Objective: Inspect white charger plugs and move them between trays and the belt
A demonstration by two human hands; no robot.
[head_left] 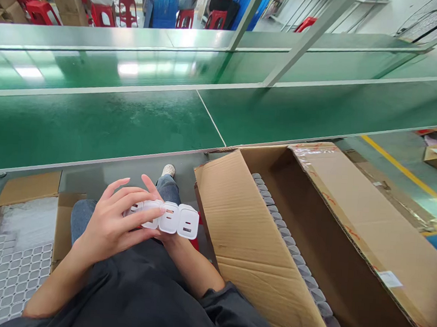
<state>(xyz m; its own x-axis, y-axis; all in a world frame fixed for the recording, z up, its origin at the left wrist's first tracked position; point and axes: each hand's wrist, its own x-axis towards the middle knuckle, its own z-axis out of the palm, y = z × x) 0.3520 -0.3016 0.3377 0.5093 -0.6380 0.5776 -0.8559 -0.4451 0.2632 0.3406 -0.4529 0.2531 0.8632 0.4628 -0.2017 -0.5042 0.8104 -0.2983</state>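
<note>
I read both hands together over the lap, just left of the open cardboard box (271, 265). Left hand (113, 221) lies on top of a row of white charger plugs (170, 219), fingers spread across the left units. Right hand (165, 235) is mostly hidden beneath the row; it supports the row from below, grip detail can't be made out. Approx. four plugs side by side, touching, faces up w/ slots visible. Inside the box, a grey tray column (291, 247) runs along its left wall. Left of the box, past the lap: a tray of white plugs (7, 279). Behind the box: green conveyor belt (95, 126).
</note>
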